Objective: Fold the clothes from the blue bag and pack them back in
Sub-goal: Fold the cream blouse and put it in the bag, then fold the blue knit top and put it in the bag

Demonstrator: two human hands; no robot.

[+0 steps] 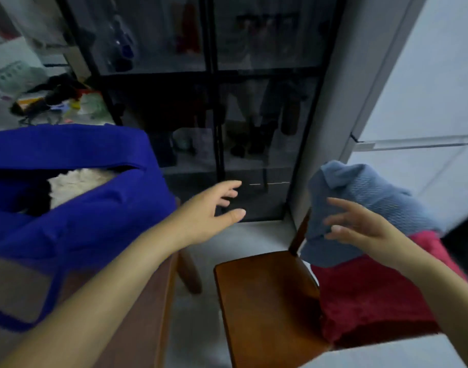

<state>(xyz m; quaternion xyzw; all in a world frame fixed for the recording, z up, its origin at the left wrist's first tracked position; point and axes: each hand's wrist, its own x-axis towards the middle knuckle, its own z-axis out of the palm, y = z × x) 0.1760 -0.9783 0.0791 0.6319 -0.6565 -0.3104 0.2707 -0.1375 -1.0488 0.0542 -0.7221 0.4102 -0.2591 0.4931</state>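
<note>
Two hands up, left hand (209,216) and right hand (360,229), fingers spread, gripping nothing. Light-blue knit garment (365,187) sits just beyond the right hand, well right of the blue bag (94,208). I judge the right hand nearer.

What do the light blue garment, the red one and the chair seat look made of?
Light blue garment: matte knit, by its waffle texture. Red garment: fuzzy pile, perhaps fleece or terry. Chair seat: varnished wood, glossy brown.

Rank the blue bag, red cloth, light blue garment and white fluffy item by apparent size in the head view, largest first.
1. blue bag, largest, though nearest the camera.
2. red cloth and light blue garment: too alike to separate.
3. white fluffy item, mostly hidden inside the bag.
</note>
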